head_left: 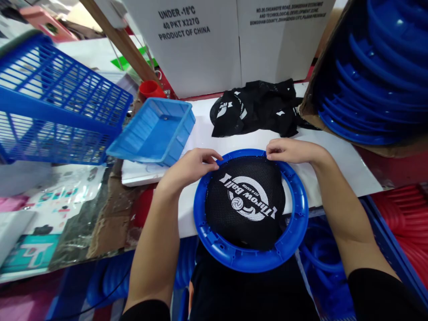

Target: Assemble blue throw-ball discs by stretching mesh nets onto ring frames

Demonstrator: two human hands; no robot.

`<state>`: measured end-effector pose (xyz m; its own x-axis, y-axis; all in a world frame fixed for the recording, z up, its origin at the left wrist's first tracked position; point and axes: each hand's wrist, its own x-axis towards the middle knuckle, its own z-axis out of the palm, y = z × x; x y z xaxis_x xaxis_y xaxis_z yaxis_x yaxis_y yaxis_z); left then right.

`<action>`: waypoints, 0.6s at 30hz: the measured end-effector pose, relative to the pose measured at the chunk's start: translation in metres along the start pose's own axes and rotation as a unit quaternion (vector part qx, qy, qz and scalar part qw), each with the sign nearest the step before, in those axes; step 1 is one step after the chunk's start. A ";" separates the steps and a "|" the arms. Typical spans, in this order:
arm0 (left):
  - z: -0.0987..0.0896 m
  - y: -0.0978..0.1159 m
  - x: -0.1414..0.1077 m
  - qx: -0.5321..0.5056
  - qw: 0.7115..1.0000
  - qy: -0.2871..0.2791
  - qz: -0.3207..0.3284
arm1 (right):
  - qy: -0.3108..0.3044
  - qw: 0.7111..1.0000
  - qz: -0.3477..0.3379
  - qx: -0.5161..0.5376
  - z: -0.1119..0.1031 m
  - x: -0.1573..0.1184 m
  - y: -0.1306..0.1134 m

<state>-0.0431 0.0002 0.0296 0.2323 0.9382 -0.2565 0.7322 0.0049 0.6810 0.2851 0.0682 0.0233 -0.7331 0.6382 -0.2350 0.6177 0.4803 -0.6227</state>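
Observation:
A blue plastic ring (301, 214) lies over my lap and the table's front edge. Inside it is a round black mesh net (247, 236) with white "Throw Ball" lettering; a gap shows between net and ring at the right. My left hand (192, 168) is at the ring's upper left, thumb and fingers pinched at the net's edge. At the upper right, my right hand (294, 150) has its fingers curled together in a pinch on the net's edge. The fingertips partly hide the fabric they grip.
More black mesh nets (261, 109) are heaped behind the ring. Left of them sit a light blue tray (150, 129) and a blue basket (60, 102). A cardboard box (310, 100) of blue rings (377, 89) stands at right. White cartons (207, 58) block the back.

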 end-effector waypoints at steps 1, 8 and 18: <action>0.000 0.001 0.000 0.010 1.000 0.004 -0.002 | -0.001 1.000 0.002 -0.009 0.001 0.001 0.000; 0.007 0.003 0.000 0.021 0.999 0.005 0.035 | -0.003 0.999 0.022 -0.028 0.001 0.001 -0.005; 0.037 0.009 0.016 0.041 0.983 0.090 0.153 | -0.024 1.000 0.004 -0.015 -0.001 0.003 -0.004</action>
<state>-0.0089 0.0028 0.0058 0.3384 0.9375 0.0815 0.6967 -0.3078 0.6480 0.2809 0.0690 0.0261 -0.7404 0.6131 -0.2755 0.6313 0.4937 -0.5981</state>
